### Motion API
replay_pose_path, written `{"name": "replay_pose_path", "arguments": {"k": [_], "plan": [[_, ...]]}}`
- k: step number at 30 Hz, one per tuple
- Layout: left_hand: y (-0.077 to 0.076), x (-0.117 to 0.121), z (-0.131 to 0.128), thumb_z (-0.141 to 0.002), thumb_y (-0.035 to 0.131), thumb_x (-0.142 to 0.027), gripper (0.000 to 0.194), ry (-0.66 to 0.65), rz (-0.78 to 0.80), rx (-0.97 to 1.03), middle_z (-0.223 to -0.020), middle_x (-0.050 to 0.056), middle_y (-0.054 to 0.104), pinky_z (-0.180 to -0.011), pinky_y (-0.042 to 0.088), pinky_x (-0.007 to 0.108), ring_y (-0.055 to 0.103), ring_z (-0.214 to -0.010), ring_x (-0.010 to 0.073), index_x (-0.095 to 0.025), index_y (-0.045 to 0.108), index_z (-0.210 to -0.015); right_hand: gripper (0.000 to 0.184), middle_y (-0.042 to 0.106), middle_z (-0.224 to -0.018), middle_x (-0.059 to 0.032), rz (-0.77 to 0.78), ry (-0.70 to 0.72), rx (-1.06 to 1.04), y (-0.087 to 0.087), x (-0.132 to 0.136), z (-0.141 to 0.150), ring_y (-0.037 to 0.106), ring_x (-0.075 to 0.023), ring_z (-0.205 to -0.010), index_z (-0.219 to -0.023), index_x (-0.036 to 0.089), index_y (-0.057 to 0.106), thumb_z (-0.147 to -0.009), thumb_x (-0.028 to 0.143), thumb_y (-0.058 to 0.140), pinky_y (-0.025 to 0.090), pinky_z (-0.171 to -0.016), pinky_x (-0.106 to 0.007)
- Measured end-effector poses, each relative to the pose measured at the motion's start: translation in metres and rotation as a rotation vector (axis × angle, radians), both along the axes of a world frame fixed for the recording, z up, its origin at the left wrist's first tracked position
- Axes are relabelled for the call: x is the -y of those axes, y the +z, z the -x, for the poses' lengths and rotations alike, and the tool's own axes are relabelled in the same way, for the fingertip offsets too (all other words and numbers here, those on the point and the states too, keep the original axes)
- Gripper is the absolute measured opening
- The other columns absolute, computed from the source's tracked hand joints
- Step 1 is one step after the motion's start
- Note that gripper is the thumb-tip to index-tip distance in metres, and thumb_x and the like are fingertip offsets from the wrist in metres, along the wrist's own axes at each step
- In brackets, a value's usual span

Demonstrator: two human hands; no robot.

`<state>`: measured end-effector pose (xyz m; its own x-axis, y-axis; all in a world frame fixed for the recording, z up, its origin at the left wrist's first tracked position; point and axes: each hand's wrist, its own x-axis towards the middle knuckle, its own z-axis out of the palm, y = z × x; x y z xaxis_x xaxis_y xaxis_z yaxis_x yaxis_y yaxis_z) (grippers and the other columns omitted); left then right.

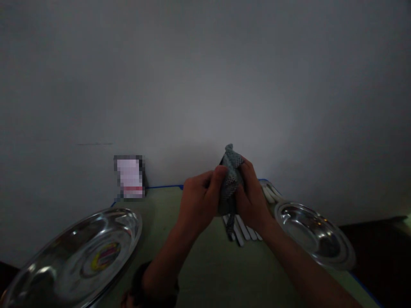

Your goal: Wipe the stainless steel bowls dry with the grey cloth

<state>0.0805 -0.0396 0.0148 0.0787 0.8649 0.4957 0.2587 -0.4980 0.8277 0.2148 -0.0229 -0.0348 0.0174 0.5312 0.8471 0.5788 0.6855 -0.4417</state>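
A grey-green patterned cloth [231, 175] is bunched up between my two hands, above the far part of the table. My left hand [201, 196] is closed on its left side, thumb pressed against the fabric. From the right, my right hand [252, 196] wraps its fingers around the same cloth. Whether the folds cover another object, I cannot make out. Below the hands, several white utensil handles [242, 229] lie side by side, partly hidden by the hands and the hanging cloth.
A large shiny metal tray [128, 222] with a colourful label stands at the left. On the right sits a round metal dish [302, 231], with more white utensils [269, 192] behind it. A blurred-out upright object [130, 177] leans by the wall [205, 85]. The greenish table [205, 265] has blue edges.
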Motion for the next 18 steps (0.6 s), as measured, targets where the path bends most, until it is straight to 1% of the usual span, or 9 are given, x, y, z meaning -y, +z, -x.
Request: {"name": "replay_pose_path", "arguments": {"k": [3,6,8,11,14,16,18], "plan": [[0.002,0.001,0.005,-0.088,0.044,-0.048,0.051,-0.048,0.013,-0.062,-0.047,-0.003,0.037,-0.046,0.023,0.026,0.033,-0.047,0.0111,-0.019,0.042,-0.045,0.034,0.058,-0.120,-0.0124,0.016,-0.057,-0.086,-0.005,-0.009,-0.009,0.053,-0.0239,-0.114,-0.120,0.021,0.050,-0.096,0.037,0.033,0.045,-0.097,-0.049],[0.003,0.000,0.007,-0.089,0.040,-0.049,0.054,-0.056,0.006,-0.102,-0.046,-0.003,0.033,-0.045,0.021,0.026,0.030,-0.046,0.0107,-0.020,0.036,-0.045,0.032,0.061,-0.116,-0.0117,-0.016,-0.109,-0.061,-0.006,-0.010,-0.012,0.055,-0.0238,-0.111,-0.114,0.021,0.054,-0.097,0.035,0.032,0.046,-0.095,-0.049],[0.005,-0.001,0.007,-0.090,0.040,-0.047,0.052,-0.040,0.004,-0.122,-0.047,-0.003,0.031,-0.044,0.020,0.026,0.027,-0.046,0.0106,-0.020,0.033,-0.045,0.033,0.059,-0.121,-0.0127,-0.052,-0.090,0.006,-0.004,-0.004,-0.007,0.053,-0.0247,-0.116,-0.118,0.021,0.052,-0.096,0.036,0.033,0.045,-0.097,-0.051],[0.006,-0.005,0.011,-0.089,0.043,-0.043,0.050,-0.038,0.023,-0.128,-0.047,-0.003,0.034,-0.042,0.020,0.025,0.029,-0.046,0.0105,-0.020,0.036,-0.046,0.040,0.051,-0.134,-0.0152,-0.084,-0.061,0.124,0.001,0.008,0.005,0.046,-0.0259,-0.126,-0.130,0.018,0.045,-0.093,0.034,0.041,0.041,-0.103,-0.053],[0.008,-0.008,0.019,-0.087,0.047,-0.048,0.051,-0.083,0.063,-0.089,-0.045,-0.003,0.038,-0.040,0.022,0.024,0.032,-0.044,0.0101,-0.020,0.042,-0.045,0.044,0.047,-0.140,-0.0137,-0.076,-0.033,0.140,0.005,0.013,0.009,0.043,-0.0250,-0.131,-0.135,0.019,0.042,-0.093,0.032,0.042,0.039,-0.107,-0.052],[0.008,-0.010,0.025,-0.083,0.049,-0.057,0.054,-0.129,0.123,-0.017,-0.043,-0.003,0.040,-0.038,0.022,0.023,0.033,-0.041,0.0097,-0.020,0.044,-0.044,0.041,0.051,-0.136,-0.0118,-0.060,0.001,0.104,0.006,0.012,0.006,0.047,-0.0246,-0.127,-0.134,0.021,0.044,-0.094,0.033,0.039,0.042,-0.105,-0.051],[0.008,-0.012,0.030,-0.077,0.053,-0.065,0.057,-0.166,0.209,0.102,-0.041,-0.003,0.041,-0.036,0.023,0.023,0.033,-0.038,0.0086,-0.020,0.044,-0.042,0.039,0.059,-0.127,-0.0107,-0.054,0.019,0.065,0.008,0.009,0.000,0.055,-0.0245,-0.118,-0.130,0.021,0.049,-0.096,0.035,0.035,0.047,-0.099,-0.049]]}}
